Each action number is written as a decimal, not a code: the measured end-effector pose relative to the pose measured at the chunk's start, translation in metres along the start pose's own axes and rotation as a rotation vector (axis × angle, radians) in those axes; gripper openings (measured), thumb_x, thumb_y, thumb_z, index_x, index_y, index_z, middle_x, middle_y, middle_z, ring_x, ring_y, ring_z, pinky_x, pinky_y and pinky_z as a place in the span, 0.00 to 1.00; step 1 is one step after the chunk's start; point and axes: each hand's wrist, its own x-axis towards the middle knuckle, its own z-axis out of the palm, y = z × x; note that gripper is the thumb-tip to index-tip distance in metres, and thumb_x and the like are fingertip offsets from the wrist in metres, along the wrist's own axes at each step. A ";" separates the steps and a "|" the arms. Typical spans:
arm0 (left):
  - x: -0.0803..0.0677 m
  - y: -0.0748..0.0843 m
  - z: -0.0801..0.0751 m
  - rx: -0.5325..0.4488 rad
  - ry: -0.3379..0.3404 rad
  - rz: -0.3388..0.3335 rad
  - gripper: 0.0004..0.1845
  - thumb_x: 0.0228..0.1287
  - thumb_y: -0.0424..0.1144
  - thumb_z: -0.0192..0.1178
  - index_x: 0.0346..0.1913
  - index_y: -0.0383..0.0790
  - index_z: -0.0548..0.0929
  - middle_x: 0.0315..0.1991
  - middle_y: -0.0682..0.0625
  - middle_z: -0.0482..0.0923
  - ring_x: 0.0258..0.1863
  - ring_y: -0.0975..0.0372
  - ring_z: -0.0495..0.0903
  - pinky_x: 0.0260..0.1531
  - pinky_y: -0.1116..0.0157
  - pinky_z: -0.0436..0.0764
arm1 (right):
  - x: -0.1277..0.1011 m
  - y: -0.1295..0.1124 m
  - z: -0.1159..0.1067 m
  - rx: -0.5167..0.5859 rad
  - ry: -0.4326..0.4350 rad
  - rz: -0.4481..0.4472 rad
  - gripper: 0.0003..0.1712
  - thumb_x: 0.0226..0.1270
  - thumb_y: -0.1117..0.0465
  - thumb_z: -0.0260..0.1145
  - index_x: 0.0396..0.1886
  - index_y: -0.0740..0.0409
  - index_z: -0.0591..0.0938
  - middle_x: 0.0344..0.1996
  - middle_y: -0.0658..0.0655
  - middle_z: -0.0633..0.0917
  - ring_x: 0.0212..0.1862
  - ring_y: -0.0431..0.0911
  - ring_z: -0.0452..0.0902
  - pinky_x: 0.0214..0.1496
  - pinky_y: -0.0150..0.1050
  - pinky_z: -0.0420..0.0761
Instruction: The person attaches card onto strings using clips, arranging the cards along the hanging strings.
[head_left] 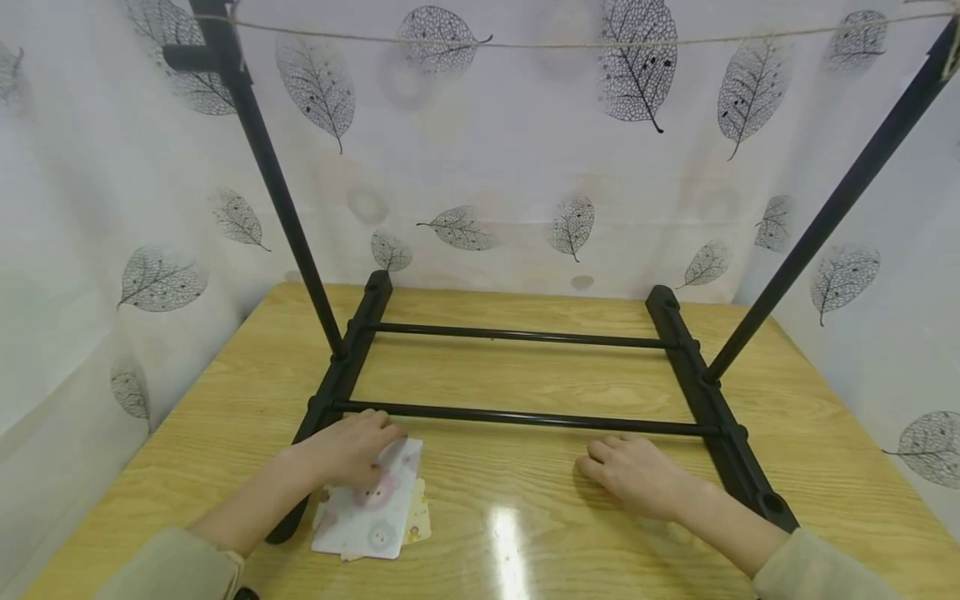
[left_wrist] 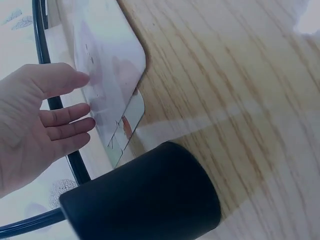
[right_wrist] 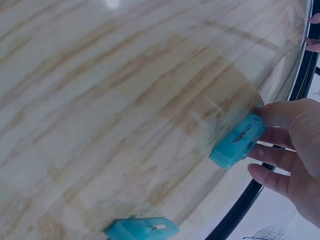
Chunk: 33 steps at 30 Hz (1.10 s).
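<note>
Near the frame (head_left: 525,418), my right hand (head_left: 637,477) is pinching a clip (right_wrist: 235,147); my left hand (head_left: 348,450), fingers apart, is risking brushing cards (head_left: 386,533) askew.

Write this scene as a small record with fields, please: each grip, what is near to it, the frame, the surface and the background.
Left grip: touches the white booklet; whether it holds it is unclear
Right grip: pinches one end of a teal item
Under the white booklet: a yellow booklet, partly covered
Near the right grip: a second teal item, apart from the first
Structure: black frame, with a string across above
Surface: wood-grain table
Background: white cloth with dark leaf prints
</note>
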 end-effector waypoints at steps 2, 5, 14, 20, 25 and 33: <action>0.000 0.000 0.000 -0.003 0.004 -0.003 0.26 0.50 0.36 0.66 0.55 0.39 0.75 0.41 0.49 0.72 0.39 0.59 0.69 0.40 0.59 0.74 | 0.000 0.000 0.000 0.005 -0.011 0.000 0.14 0.50 0.64 0.72 0.37 0.53 0.78 0.28 0.50 0.76 0.30 0.43 0.75 0.30 0.36 0.77; -0.001 0.001 -0.001 -0.006 0.004 -0.014 0.26 0.49 0.35 0.65 0.55 0.39 0.75 0.39 0.50 0.71 0.37 0.60 0.68 0.37 0.60 0.73 | -0.001 0.001 0.000 0.010 -0.024 0.000 0.15 0.50 0.64 0.72 0.38 0.53 0.78 0.28 0.50 0.76 0.30 0.43 0.76 0.31 0.36 0.77; -0.001 -0.002 0.001 -0.006 0.006 0.013 0.25 0.51 0.34 0.64 0.55 0.43 0.74 0.39 0.52 0.67 0.35 0.61 0.67 0.35 0.61 0.72 | 0.000 0.000 0.001 0.007 0.017 -0.015 0.15 0.49 0.64 0.73 0.37 0.53 0.79 0.27 0.49 0.76 0.29 0.42 0.75 0.29 0.34 0.76; -0.004 -0.005 0.001 -0.014 -0.016 0.014 0.27 0.51 0.34 0.60 0.59 0.44 0.74 0.52 0.48 0.72 0.51 0.54 0.72 0.52 0.53 0.71 | -0.001 0.000 0.002 0.008 0.033 -0.016 0.15 0.47 0.65 0.73 0.36 0.54 0.79 0.27 0.50 0.77 0.29 0.43 0.76 0.29 0.34 0.77; -0.005 -0.003 -0.005 -0.047 -0.039 0.006 0.30 0.47 0.40 0.64 0.59 0.44 0.75 0.55 0.47 0.72 0.55 0.51 0.71 0.54 0.51 0.69 | -0.001 0.000 0.001 -0.009 -0.003 0.017 0.14 0.50 0.65 0.71 0.37 0.54 0.79 0.29 0.51 0.78 0.31 0.45 0.77 0.32 0.36 0.78; -0.008 0.001 -0.011 -0.068 -0.100 -0.004 0.35 0.41 0.42 0.70 0.59 0.46 0.74 0.47 0.52 0.70 0.45 0.57 0.70 0.45 0.56 0.72 | 0.001 -0.001 -0.003 -0.025 0.022 0.074 0.16 0.48 0.67 0.72 0.39 0.59 0.81 0.33 0.54 0.80 0.34 0.46 0.74 0.30 0.36 0.74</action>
